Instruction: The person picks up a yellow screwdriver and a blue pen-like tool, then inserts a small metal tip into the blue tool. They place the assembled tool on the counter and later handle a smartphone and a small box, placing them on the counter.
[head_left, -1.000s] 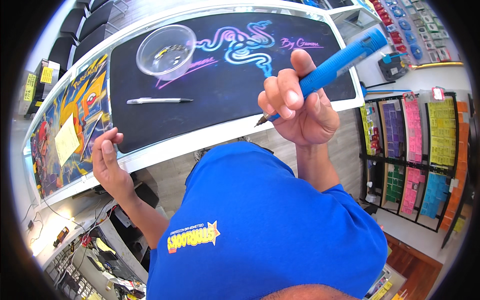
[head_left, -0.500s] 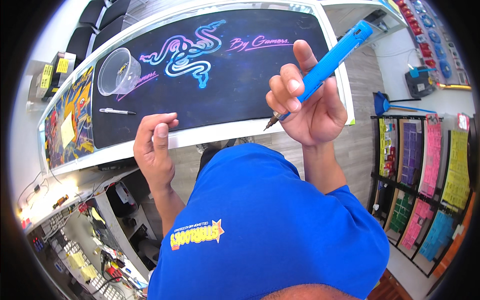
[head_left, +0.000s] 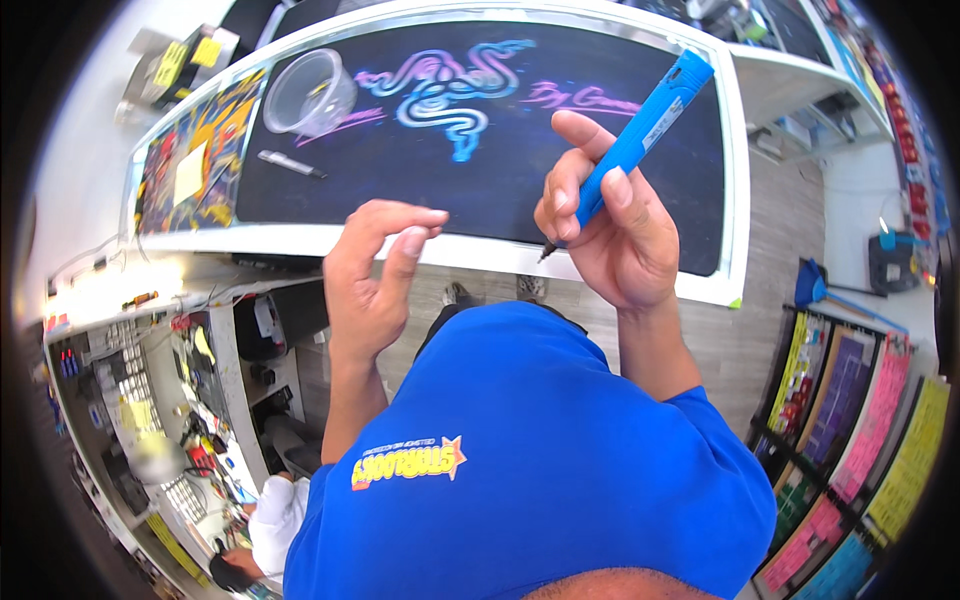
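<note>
Blue pen-like tool (head_left: 645, 120) seemed at a holding step. Left to right: left hand (head_left: 368, 290) was empty, thumb and fingers apart; right hand (head_left: 625, 250) had its grip around the tool, tip down, seen against the tabletop's (head_left: 280, 240) white edge. Next move seemingly called for steadiness.

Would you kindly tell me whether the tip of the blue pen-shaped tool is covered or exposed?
Exposed: the narrow dark tip of the blue pen-shaped tool juts past the right hand, with no cap visible.
</note>
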